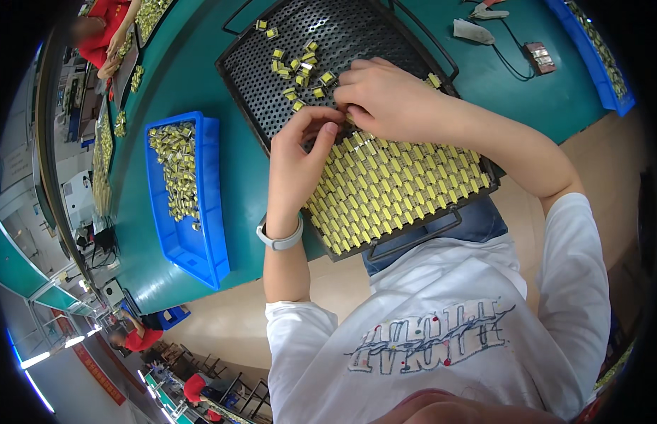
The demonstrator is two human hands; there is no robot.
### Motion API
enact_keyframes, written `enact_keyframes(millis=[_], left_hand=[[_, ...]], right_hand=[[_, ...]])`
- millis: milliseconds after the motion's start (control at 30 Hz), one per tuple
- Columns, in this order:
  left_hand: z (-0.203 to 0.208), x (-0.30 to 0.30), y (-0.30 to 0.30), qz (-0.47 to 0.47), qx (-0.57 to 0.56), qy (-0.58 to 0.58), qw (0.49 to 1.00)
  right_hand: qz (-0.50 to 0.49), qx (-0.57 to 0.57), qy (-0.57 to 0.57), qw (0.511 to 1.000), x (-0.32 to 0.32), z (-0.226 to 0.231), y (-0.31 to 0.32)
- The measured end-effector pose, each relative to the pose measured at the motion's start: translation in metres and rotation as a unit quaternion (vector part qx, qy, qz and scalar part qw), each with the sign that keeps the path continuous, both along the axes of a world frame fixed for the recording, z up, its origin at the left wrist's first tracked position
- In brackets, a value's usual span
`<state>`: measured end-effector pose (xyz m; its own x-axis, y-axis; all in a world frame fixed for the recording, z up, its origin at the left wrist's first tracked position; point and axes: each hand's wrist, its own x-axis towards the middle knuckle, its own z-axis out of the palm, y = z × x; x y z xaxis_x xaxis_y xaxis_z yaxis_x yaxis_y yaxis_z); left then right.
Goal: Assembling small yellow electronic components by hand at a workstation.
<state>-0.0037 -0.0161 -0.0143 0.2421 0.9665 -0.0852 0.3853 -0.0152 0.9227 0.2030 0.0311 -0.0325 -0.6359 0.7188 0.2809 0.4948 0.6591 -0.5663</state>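
A black perforated metal tray [371, 42] rests partly on the green table and reaches out over my lap. Its near half carries tight, even rows of small yellow-wrapped electronic components [399, 185], which look like little transformers. Loose components [300, 71] of the same kind lie scattered on the far half. My left hand [305, 145] is at the left end of the front row, thumb and index finger curled towards each other. Against its fingertips, my right hand [385, 95] bends its fingers down over the row's edge. Whatever either hand pinches is hidden between the fingers.
Left of the tray stands a blue plastic bin [211, 191] partly filled with similar components. Another blue bin [614, 92] is at the far right. A cable with a small connector block [540, 58] lies beyond the tray. At upper left, a person in red [106, 42] works with parts.
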Motion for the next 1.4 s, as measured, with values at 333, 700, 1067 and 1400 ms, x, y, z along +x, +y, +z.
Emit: enact_keyframes(millis=[333, 700, 1067, 1400], left_hand=[[-0.004, 0.000, -0.001, -0.005, -0.020, -0.049, 0.999], [0.000, -0.001, -0.001, -0.019, -0.029, -0.058, 0.998], [0.004, -0.005, 0.011, 0.055, 0.240, 0.144, 0.959], [0.001, -0.017, 0.018, 0.066, 0.267, 0.173, 0.946]], right_hand=[[-0.001, -0.002, -0.019, 1.000, 0.002, 0.000, 0.000], [0.036, -0.033, -0.047, 0.998, 0.006, 0.007, 0.004], [-0.029, -0.011, 0.072, 0.997, 0.005, -0.003, 0.020], [0.010, -0.009, 0.027, 1.000, -0.005, -0.003, 0.036]])
